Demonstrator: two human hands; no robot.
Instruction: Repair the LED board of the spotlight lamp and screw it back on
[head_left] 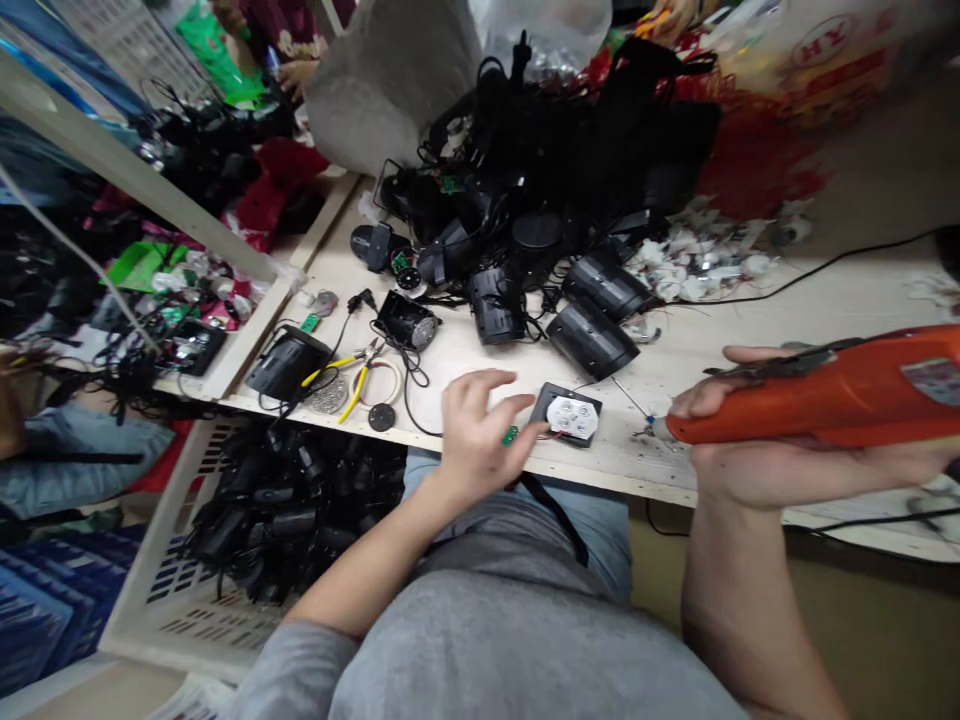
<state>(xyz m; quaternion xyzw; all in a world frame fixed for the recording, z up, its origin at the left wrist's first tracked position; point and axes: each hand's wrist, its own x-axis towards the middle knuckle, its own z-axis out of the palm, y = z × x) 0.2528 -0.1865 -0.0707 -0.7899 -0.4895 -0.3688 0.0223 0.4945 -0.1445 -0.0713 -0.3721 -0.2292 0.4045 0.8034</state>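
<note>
My left hand [480, 432] is over the front edge of the table, fingers curved and apart. A small green circuit board [511, 436] shows between its thumb and index finger; I cannot tell whether they touch it. Just right of those fingertips lies a black square housing [550, 400] carrying a white plate with several round LEDs [573, 418]. My right hand [720, 420] is wrapped around an orange power screwdriver [825, 390], held sideways with its nose pointing left. By that nose, small metal screws [643, 434] appear on the tabletop, partly blurred.
Black cylindrical lamp housings [592, 340] and cables are heaped behind. Yellow-handled pliers [352, 385] and a tape roll [384, 383] lie left. White parts [705, 250] are piled back right. Below left stands a white crate [150, 600] of black parts. Other people's hands [296, 75] show farther back.
</note>
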